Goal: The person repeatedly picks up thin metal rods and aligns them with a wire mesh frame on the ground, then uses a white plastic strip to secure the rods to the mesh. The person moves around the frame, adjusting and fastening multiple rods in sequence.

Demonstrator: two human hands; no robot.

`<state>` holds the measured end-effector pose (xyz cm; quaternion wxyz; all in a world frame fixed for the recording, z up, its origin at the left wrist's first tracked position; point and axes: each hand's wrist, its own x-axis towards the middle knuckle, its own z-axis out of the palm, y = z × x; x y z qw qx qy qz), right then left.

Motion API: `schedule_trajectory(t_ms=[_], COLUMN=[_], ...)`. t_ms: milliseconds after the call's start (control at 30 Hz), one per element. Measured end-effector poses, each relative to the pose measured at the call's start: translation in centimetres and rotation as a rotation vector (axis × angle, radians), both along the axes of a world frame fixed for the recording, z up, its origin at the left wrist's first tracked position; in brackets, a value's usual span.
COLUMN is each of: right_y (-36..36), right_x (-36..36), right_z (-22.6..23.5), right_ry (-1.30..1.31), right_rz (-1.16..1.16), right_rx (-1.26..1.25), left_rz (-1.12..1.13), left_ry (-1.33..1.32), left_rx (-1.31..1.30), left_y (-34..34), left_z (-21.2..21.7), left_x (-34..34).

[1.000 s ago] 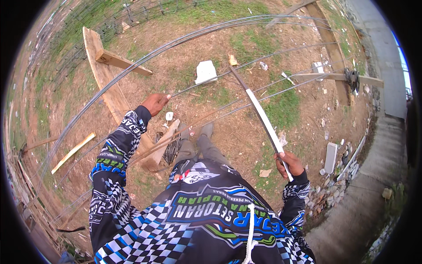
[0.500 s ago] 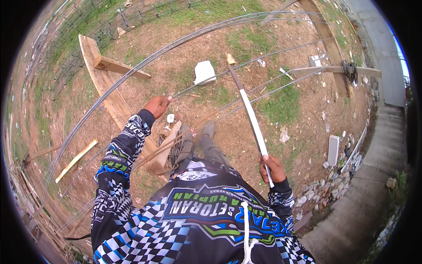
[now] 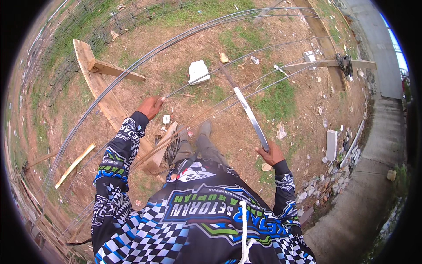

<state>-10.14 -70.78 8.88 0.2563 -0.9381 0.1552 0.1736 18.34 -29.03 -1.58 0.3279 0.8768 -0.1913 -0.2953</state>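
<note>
My left hand (image 3: 151, 107) is closed round a thin steel rod (image 3: 193, 83), with thumb and fingertips pinching it. From there the rod runs up and to the right across the ground. My right hand (image 3: 271, 153) grips the lower end of a long metal lever bar (image 3: 249, 112), its lower part silver and its upper part dark. The bar slants up and to the left, and its far tip meets the rod right of a white block (image 3: 199, 71). Whether the tip hooks round the rod is too small to tell. Two more rods (image 3: 259, 91) pass under the bar.
A bundle of long bent rods (image 3: 132, 67) arches across the far side over a wooden plank frame (image 3: 103, 94). On the right, a timber beam (image 3: 323, 64) carries a coil of dark wire (image 3: 344, 64). Stones (image 3: 327, 185) line a concrete path (image 3: 365, 207).
My right hand has moved up and slightly left, and the bar with it. The bar's tip still lies at the rod. My left hand keeps its hold, and the whole view has shifted slightly.
</note>
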Motion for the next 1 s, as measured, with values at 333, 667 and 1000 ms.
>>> schedule_trajectory(t_ms=[333, 667, 1000], right_y=[1.6, 14.0, 21.9], right_x=[-7.0, -9.4, -15.4], right_z=[3.3, -2.6, -0.7], right_ry=[-0.298, -0.086, -0.340], right_rz=[-0.577, -0.935, -0.837], right_rx=[0.367, 0.880, 0.658], left_rz=[0.609, 0.496, 0.502], left_ry=[-0.520, -0.323, -0.356], left_rx=[0.044, 0.301, 0.270], left_y=[18.2, 34.0, 43.7], left_z=[7.2, 0.0, -0.4], left_x=[-6.4, -17.1, -19.6])
